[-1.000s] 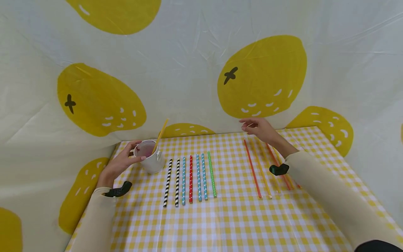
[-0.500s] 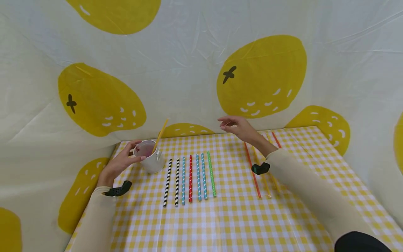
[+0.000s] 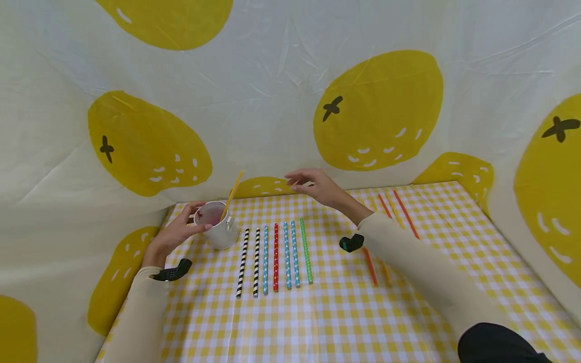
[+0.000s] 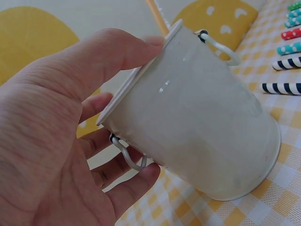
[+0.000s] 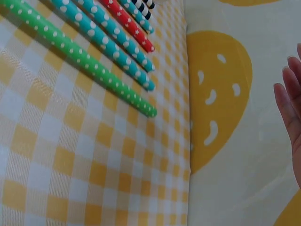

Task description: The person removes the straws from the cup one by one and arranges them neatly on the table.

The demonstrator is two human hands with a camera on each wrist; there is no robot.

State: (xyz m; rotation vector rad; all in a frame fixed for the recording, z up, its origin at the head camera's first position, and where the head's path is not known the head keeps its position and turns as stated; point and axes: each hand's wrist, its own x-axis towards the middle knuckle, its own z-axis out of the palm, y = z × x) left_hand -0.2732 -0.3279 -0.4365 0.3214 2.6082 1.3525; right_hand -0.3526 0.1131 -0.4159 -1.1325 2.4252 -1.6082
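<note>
A white metal bucket (image 3: 223, 236) with small side handles stands at the back left of the table. My left hand (image 3: 176, 236) grips its rim; in the left wrist view the thumb lies over the rim of the bucket (image 4: 193, 113) and the fingers reach round by a handle. One yellow straw (image 3: 233, 191) leans up out of the bucket. My right hand (image 3: 315, 185) is raised over the back edge of the table, fingers loosely extended, holding nothing. Nearest to it lies a green dotted straw (image 3: 306, 249); only a few fingers show in the right wrist view.
Left of the green straw lie blue dotted straws (image 3: 294, 254), a red one (image 3: 276, 257) and black-and-white striped ones (image 3: 242, 262). Orange (image 3: 406, 214) and yellow straws lie at right, partly behind the right forearm. A lemon-print cloth (image 3: 272, 126) hangs behind the checked tablecloth (image 3: 281, 327).
My right hand has moved left from above the orange and yellow straws to the back of the green straw. My left hand has stayed on the bucket.
</note>
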